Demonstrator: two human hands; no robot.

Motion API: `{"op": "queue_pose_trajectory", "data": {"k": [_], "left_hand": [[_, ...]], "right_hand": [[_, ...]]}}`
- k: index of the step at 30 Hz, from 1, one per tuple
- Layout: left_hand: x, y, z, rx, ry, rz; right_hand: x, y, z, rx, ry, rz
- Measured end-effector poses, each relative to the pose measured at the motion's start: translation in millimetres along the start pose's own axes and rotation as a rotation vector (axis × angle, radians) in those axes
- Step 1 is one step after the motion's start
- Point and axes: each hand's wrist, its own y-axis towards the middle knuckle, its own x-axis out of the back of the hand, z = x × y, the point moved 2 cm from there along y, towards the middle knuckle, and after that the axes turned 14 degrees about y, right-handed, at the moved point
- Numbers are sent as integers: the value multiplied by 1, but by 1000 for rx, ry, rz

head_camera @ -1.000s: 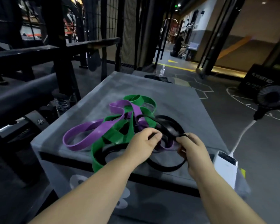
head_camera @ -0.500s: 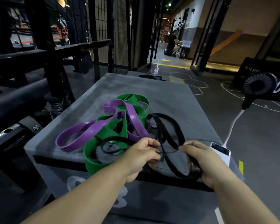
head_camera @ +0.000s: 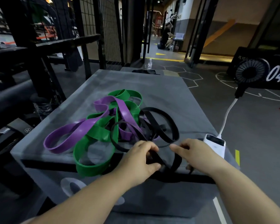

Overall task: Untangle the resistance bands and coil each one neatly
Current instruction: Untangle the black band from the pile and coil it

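We are mid-untangling: left hand [head_camera: 140,159] and right hand [head_camera: 196,153] both grip loops of the black band [head_camera: 176,161] at lower centre, on the grey box's [head_camera: 152,84] near edge. Next, we judge, it must be drawn free of the purple band [head_camera: 81,131] and green band [head_camera: 94,168]. The crossings under our palms are hidden.

Both bare forearms reach forward side by side, wrists nearly level. The left hand [head_camera: 141,157] curls fingers and thumb round a black band [head_camera: 177,162]. The right hand [head_camera: 196,152], knuckles up, grips the same band just beside it.
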Motion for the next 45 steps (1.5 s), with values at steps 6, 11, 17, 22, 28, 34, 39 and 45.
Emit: {"op": "queue_pose_trajectory", "data": {"k": [6, 11, 17, 22, 28, 34, 39, 45], "left_hand": [[-6, 4, -10, -266, 74, 164], [-7, -2, -11, -140, 100, 398], [16, -15, -29, -203, -181, 598], [27, -30, -41, -178, -572, 456], [37, -35, -35, -205, -663, 191], [53, -22, -12, -118, -464, -125], [53, -14, 9, -223, 129, -368], [26, -14, 2, -47, -409, 80]], "right_hand": [[-1, -20, 17, 57, 782, 191], [13, -26, 19, 136, 1109, 155], [25, -23, 10, 170, 1396, 203], [24, -17, 5, 22, 1619, 360], [7, -21, -1, -261, 1470, 627], [-8, -16, -8, -296, 1466, 991], [-4, -24, 8, -29, 1550, 1145], [-7, -29, 20, -13, 1594, 1158]]}}
